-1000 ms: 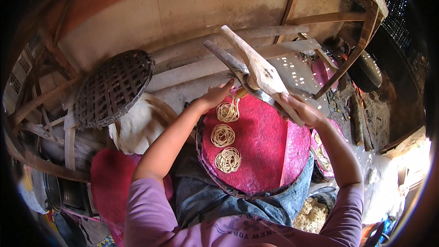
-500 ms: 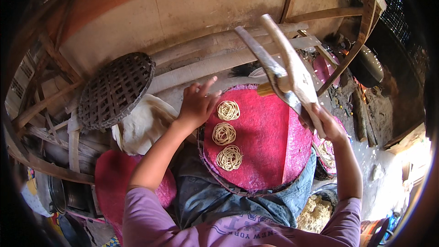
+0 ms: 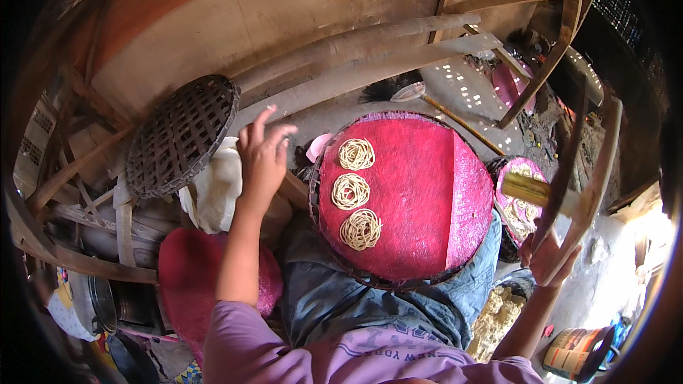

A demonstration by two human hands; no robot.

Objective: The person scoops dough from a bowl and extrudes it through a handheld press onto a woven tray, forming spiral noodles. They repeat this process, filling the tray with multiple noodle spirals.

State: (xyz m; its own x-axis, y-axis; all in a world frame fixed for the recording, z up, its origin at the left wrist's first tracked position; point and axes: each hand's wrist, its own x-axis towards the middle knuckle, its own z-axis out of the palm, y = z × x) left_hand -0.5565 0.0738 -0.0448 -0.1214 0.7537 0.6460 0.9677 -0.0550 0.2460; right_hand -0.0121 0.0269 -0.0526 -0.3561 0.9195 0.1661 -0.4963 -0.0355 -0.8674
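My left hand is raised left of the pink-lined round tray, fingers apart, holding nothing. Three coiled noodle nests lie in a column on the tray's left part, which rests over my lap. My right hand grips a two-armed wooden press with a yellowish metal cylinder, out at the right beside a smaller pink-lined tray holding more noodles. The press partly hides that tray.
A dark woven round tray leans at left near a pale cloth and a pink mat. A black brush and long pole lie behind the tray. Wooden beams run along the wall. Charred wood and a pot are at far right.
The press and my right hand have swung from over the tray out to the right. My left hand has left the top of the tray and moved left, its fingers spread.
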